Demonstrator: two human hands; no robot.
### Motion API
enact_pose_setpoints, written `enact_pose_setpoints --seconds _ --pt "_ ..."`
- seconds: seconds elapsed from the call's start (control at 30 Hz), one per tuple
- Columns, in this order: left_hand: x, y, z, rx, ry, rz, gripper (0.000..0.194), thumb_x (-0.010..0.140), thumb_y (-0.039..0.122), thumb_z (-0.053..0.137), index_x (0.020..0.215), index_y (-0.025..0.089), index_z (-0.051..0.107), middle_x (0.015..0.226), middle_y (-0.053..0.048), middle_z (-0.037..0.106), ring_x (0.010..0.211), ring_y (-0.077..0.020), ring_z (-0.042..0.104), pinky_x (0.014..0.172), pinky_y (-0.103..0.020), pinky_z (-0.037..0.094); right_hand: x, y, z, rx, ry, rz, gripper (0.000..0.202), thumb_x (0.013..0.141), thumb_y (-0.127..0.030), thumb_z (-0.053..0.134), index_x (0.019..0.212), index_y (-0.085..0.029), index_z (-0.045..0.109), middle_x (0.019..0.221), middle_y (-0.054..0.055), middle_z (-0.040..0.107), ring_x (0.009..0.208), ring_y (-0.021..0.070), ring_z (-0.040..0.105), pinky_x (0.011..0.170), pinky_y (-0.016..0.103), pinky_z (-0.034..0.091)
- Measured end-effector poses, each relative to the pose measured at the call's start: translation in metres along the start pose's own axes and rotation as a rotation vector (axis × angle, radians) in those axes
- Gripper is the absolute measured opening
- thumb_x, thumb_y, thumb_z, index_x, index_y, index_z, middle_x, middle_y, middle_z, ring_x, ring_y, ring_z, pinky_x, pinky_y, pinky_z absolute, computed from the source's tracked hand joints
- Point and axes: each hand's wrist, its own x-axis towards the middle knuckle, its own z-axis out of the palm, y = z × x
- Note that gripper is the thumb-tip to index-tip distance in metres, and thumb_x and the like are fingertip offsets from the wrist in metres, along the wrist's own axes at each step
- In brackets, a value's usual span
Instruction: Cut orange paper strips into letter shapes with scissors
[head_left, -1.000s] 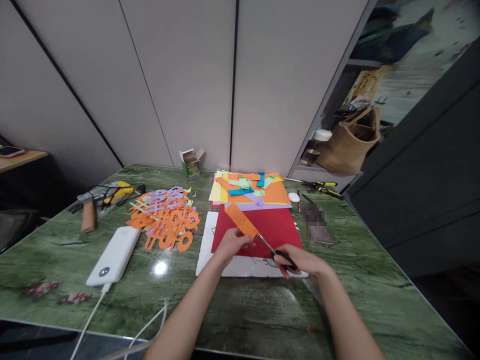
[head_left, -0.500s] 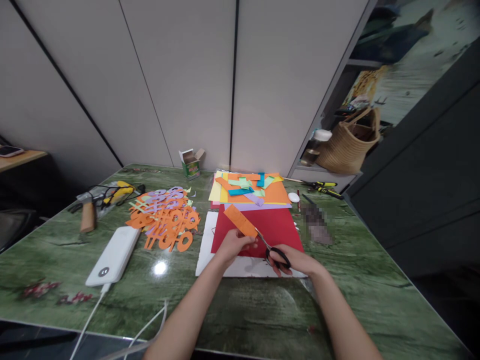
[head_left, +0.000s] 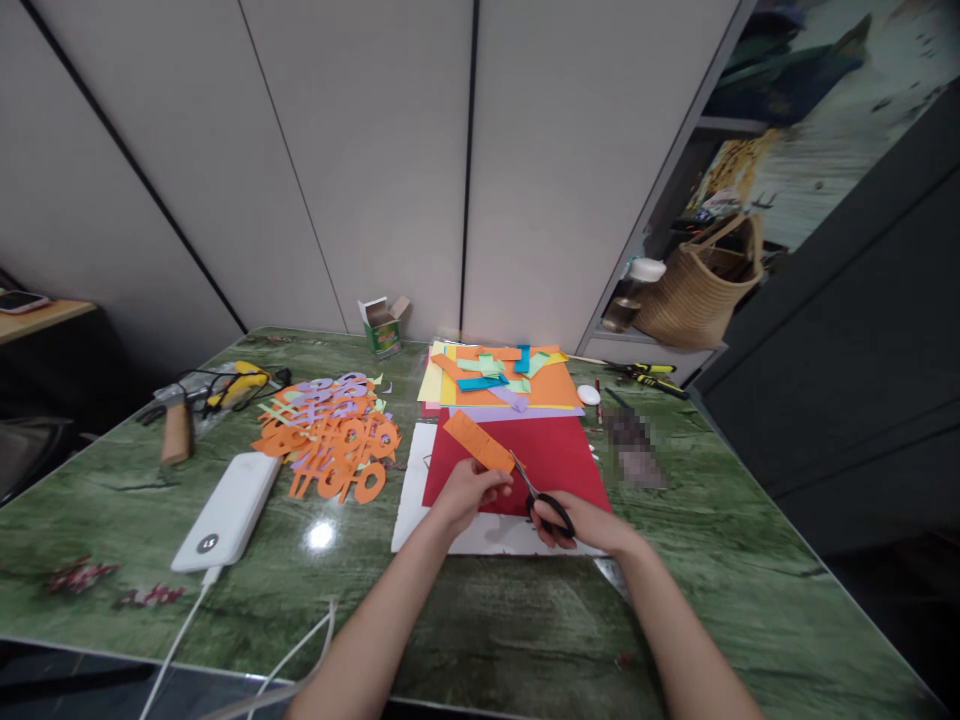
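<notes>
In the head view, my only feed, I see the left hand [head_left: 469, 493] pinching an orange strip [head_left: 477, 440] near its lower right end, fingers closed on the paper; the strip slants over the red sheet [head_left: 547, 455], presumably angled so that its short end faces the blades; the right hand [head_left: 581, 520] grips the black-handled scissors [head_left: 532, 489], fingers wrapped round the loops, blade tips at the strip's right end; I judge that pinching so close to the blades steadies the thin paper. The red sheet lies on a white sheet [head_left: 411, 495] on the bench [head_left: 487, 640]; the pile of cut-outs [head_left: 330, 435] sits to the left and the coloured stack [head_left: 562, 388] beyond, seemingly within reach yet out of the scissors' way.
</notes>
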Motion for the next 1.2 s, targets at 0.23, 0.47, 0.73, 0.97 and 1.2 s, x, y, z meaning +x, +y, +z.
enact_pose_setpoints --seconds 0.23,0.47,0.73,0.97,1.2 --pt "0.0008 -0.0001 -0.0013 0.007 0.005 -0.008 0.019 0.057 0.018 0.065 0.072 0.010 0.058 0.064 -0.004 0.059 0.053 -0.0077 0.054 0.048 -0.017 0.039 -0.0003 -0.0005 -0.0009 -0.042 -0.006 0.009 0.044 0.079 -0.055 0.035 0.067 -0.014 0.047 0.051 -0.003 0.047 0.037 0.0056 0.032 0.037 0.018 0.025" --pt "-0.0008 0.0032 -0.0022 0.036 -0.024 -0.006 0.015 0.057 0.018 0.063 0.069 0.009 0.058 0.064 -0.005 0.060 0.053 -0.0086 0.054 0.047 -0.017 0.037 -0.0048 -0.0029 -0.0027 -0.042 -0.003 0.025 0.041 0.079 -0.054 0.036 0.068 -0.016 0.046 0.051 -0.004 0.046 0.040 0.0058 0.030 0.038 0.017 0.023" --pt "-0.0001 0.0055 -0.0049 0.071 -0.035 -0.028 0.016 0.056 0.018 0.064 0.069 0.010 0.059 0.066 -0.004 0.060 0.052 -0.0080 0.054 0.047 -0.017 0.037 -0.0067 -0.0013 -0.0042 -0.070 0.001 0.040 0.039 0.078 -0.053 0.038 0.067 -0.016 0.045 0.050 -0.004 0.046 0.040 0.0060 0.030 0.037 0.018 0.022" --pt "0.0008 0.0039 -0.0064 0.077 -0.046 0.003 0.020 0.057 0.017 0.064 0.075 0.011 0.058 0.068 -0.004 0.059 0.053 -0.0081 0.055 0.045 -0.017 0.035 -0.0075 0.0002 -0.0050 -0.082 -0.007 0.033 0.038 0.080 -0.051 0.037 0.066 -0.016 0.045 0.051 -0.004 0.046 0.040 0.0059 0.030 0.037 0.017 0.022" --pt "0.0005 0.0037 -0.0077 0.065 -0.069 0.017 0.022 0.058 0.017 0.063 0.079 0.012 0.058 0.070 -0.003 0.059 0.054 -0.0080 0.055 0.047 -0.017 0.036 -0.0077 -0.0016 -0.0046 -0.108 0.010 0.030 0.040 0.078 -0.052 0.037 0.064 -0.016 0.045 0.050 -0.003 0.045 0.040 0.0061 0.031 0.037 0.018 0.023"
